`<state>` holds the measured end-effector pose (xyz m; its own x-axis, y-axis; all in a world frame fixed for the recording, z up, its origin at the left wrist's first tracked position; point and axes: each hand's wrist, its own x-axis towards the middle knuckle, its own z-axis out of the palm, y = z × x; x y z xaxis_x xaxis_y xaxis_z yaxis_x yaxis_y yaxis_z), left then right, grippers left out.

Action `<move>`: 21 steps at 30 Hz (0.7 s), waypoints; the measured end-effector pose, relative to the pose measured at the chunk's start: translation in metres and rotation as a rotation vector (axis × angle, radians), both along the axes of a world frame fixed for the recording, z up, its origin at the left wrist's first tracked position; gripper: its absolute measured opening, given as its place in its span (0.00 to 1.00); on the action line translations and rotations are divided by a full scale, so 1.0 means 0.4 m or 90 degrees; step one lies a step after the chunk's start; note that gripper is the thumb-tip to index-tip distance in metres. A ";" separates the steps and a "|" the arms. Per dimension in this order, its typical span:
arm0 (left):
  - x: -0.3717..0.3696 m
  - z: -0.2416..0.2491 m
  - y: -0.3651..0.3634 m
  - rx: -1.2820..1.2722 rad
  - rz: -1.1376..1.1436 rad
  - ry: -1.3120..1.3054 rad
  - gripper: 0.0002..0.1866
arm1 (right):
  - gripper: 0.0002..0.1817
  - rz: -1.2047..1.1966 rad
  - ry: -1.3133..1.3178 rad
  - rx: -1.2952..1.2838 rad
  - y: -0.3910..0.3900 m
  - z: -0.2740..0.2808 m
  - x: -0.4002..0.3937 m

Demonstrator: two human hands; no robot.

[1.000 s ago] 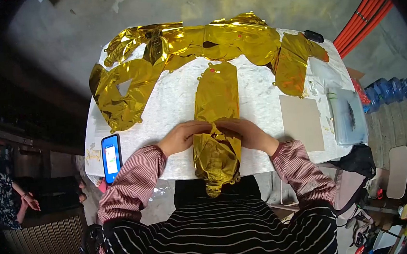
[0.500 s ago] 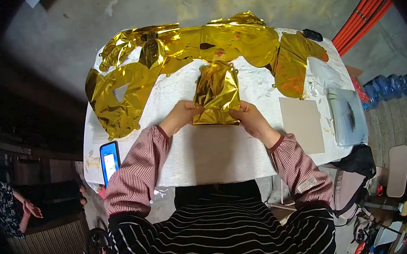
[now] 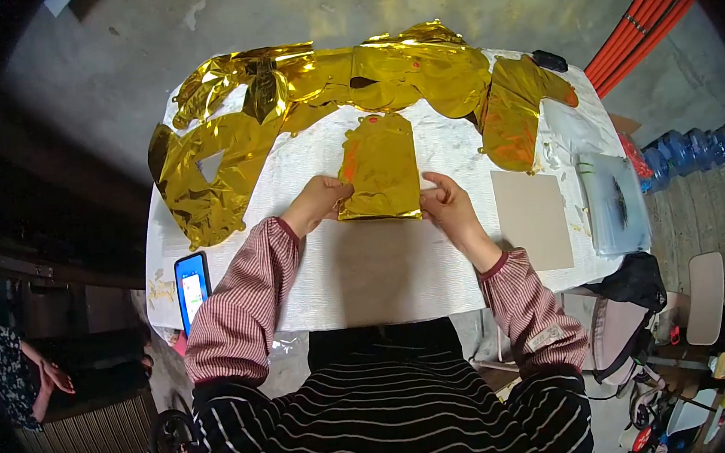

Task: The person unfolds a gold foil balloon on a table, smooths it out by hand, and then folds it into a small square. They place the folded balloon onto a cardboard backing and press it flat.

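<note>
A folded gold foil balloon (image 3: 381,169) lies in front of me in a flat, roughly rectangular shape, with small tabs along its far end and a reddish reflection on its left side. My left hand (image 3: 319,203) is closed in a pinch on its lower left edge. At the lower right corner, my right hand (image 3: 452,210) has its thumb and lower fingers against the foil, while the index finger lifts away from the edge. Further gold foil balloons (image 3: 232,169) lie spread in an arc across the far side of the table.
The white-covered table (image 3: 308,296) also bears a phone (image 3: 193,289) at left, a beige card (image 3: 533,220) and a clear plastic pack (image 3: 613,204) at right. A black object (image 3: 550,61) sits at the far right corner. Another person's hand (image 3: 55,374) shows at far left.
The balloon in front of me has gone from crinkled to flatter and smoother. My right index finger has lifted off the foil, and that hand has shifted to the edge.
</note>
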<state>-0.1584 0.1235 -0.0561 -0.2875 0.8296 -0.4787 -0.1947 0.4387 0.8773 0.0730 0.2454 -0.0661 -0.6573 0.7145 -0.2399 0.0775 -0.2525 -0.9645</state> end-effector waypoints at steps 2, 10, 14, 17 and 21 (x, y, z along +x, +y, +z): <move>-0.009 -0.016 0.002 0.004 0.002 0.005 0.15 | 0.24 -0.017 -0.027 0.179 0.009 -0.045 -0.002; -0.001 -0.019 0.003 0.005 -0.029 0.023 0.15 | 0.25 0.075 -0.134 0.842 -0.071 0.053 -0.070; 0.052 -0.034 -0.053 -0.007 -0.032 0.017 0.16 | 0.29 0.155 -0.193 0.869 -0.113 0.049 -0.042; 0.111 -0.026 -0.122 -0.003 -0.015 -0.097 0.14 | 0.31 0.231 -0.237 0.807 -0.173 0.057 0.020; 0.148 -0.001 -0.176 0.010 0.024 -0.125 0.11 | 0.32 0.277 -0.240 0.826 -0.205 0.059 0.059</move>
